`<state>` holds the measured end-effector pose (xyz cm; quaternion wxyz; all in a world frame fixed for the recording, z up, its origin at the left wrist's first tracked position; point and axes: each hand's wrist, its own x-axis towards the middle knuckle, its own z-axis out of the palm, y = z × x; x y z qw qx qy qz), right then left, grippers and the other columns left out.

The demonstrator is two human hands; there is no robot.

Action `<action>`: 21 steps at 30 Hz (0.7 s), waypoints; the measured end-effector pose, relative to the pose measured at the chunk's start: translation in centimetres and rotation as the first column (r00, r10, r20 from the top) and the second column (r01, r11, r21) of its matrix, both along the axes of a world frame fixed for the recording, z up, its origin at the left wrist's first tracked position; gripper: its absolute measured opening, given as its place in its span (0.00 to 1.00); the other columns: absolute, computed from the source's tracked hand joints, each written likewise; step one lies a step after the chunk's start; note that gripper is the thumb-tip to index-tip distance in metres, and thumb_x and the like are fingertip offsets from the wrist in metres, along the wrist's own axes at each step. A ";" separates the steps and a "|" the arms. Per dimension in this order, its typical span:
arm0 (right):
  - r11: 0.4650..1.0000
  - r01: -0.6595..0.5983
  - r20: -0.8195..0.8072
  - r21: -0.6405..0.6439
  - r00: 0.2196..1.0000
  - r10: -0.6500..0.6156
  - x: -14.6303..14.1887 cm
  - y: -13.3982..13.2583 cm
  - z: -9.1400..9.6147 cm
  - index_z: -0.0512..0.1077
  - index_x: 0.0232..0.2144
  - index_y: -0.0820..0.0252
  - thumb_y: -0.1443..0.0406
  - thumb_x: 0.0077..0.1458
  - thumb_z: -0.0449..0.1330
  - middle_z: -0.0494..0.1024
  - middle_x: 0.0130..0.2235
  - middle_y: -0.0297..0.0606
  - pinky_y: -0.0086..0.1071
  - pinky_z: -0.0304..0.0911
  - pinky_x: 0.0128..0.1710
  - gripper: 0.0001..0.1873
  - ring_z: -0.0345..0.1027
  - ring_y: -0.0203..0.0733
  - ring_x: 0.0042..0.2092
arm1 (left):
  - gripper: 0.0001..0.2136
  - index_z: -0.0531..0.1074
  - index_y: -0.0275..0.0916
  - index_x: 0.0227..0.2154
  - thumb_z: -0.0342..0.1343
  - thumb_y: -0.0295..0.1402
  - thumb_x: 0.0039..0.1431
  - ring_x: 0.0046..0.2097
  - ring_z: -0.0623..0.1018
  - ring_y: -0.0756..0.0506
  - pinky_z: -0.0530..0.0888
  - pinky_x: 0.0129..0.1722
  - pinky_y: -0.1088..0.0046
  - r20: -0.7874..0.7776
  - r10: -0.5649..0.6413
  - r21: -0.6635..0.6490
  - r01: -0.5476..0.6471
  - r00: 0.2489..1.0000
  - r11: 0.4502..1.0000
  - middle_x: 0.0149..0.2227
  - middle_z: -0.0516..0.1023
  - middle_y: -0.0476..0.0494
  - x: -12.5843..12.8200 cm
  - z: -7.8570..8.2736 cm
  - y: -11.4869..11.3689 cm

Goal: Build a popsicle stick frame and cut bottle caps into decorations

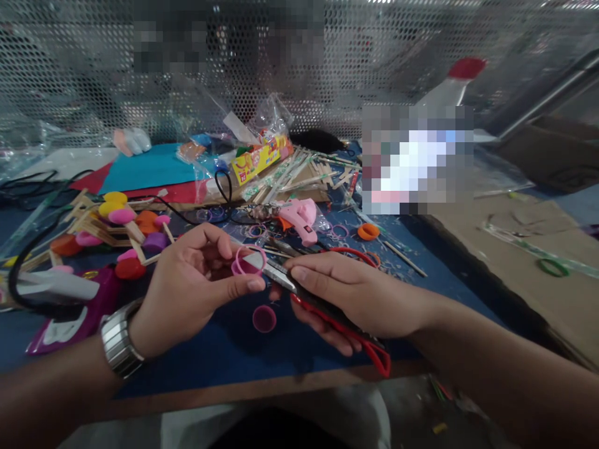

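My left hand, with a metal watch on its wrist, pinches a small pink plastic cap between thumb and fingers. In my right hand is a utility knife with a dark body and red edging. Its grey blade reaches into or against the cap's ring-like rim; the exact contact is hard to make out. Below the two hands, another pink cap lies on the blue tabletop. Just behind my right hand, a red loop handle shows, partly hidden.
A pink glue gun lies behind the hands, among thin coloured rings and scraps. Stick constructions with colourful caps stand at left, near a purple packet. A yellow box, wooden sticks and black cable lie farther back. Cardboard covers the right.
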<state>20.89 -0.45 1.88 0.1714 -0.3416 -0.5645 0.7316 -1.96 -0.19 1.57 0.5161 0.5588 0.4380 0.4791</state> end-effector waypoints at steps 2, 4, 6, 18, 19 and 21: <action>1.000 0.003 -0.009 0.001 1.000 -0.003 0.1 0.0 0.0 0.69 0.46 0.62 0.57 0.75 0.46 0.68 0.23 0.25 0.18 0.57 0.12 0.17 0.59 0.26 0.14 | 0.20 0.69 0.41 0.27 0.78 0.26 0.39 0.34 0.85 0.46 0.82 0.31 0.76 -0.008 0.010 0.016 -0.010 1.000 1.000 0.30 0.84 0.49 0.0 0.0 0.0; 1.000 0.003 -0.023 -0.001 1.000 -0.003 0.2 0.1 0.1 0.70 0.45 0.62 0.57 0.75 0.46 0.68 0.23 0.25 0.18 0.57 0.12 0.17 0.59 0.26 0.14 | 0.20 0.69 0.41 0.27 0.78 0.29 0.40 0.35 0.86 0.45 0.82 0.32 0.75 -0.013 0.031 0.038 -0.031 0.999 0.999 0.30 0.84 0.48 0.0 0.0 0.1; 1.000 0.001 -0.031 -0.027 1.000 -0.001 0.3 0.2 0.2 0.70 0.45 0.62 0.57 0.74 0.47 0.68 0.23 0.25 0.18 0.57 0.11 0.17 0.59 0.26 0.14 | 0.20 0.69 0.41 0.27 0.78 0.29 0.40 0.36 0.87 0.43 0.83 0.34 0.74 -0.013 0.036 0.051 -0.036 0.999 0.998 0.29 0.84 0.49 0.0 0.0 0.2; 0.990 -0.024 -0.056 -0.138 0.998 0.016 0.2 0.4 0.2 0.69 0.44 0.62 0.59 0.75 0.46 0.69 0.22 0.25 0.19 0.55 0.10 0.15 0.60 0.27 0.13 | 0.20 0.68 0.42 0.28 0.77 0.29 0.41 0.38 0.86 0.43 0.82 0.35 0.72 -0.052 -0.005 0.051 0.008 0.999 0.999 0.31 0.84 0.49 0.0 -0.1 0.0; 0.990 -0.021 -0.063 -0.138 0.998 0.013 0.2 0.5 0.2 0.69 0.45 0.62 0.59 0.75 0.46 0.69 0.22 0.25 0.19 0.55 0.10 0.15 0.60 0.27 0.13 | 0.20 0.68 0.42 0.28 0.77 0.29 0.41 0.39 0.86 0.42 0.83 0.36 0.72 -0.048 0.010 0.060 -0.007 0.999 0.998 0.30 0.84 0.49 0.0 -0.1 0.1; 0.990 -0.019 -0.077 -0.139 0.997 0.008 0.4 0.6 0.2 0.69 0.45 0.62 0.60 0.74 0.46 0.68 0.23 0.25 0.19 0.54 0.09 0.15 0.60 0.27 0.13 | 0.21 0.68 0.42 0.27 0.78 0.30 0.41 0.39 0.86 0.42 0.83 0.36 0.72 -0.035 0.045 0.073 -0.042 0.998 0.996 0.30 0.84 0.49 0.0 -0.1 0.2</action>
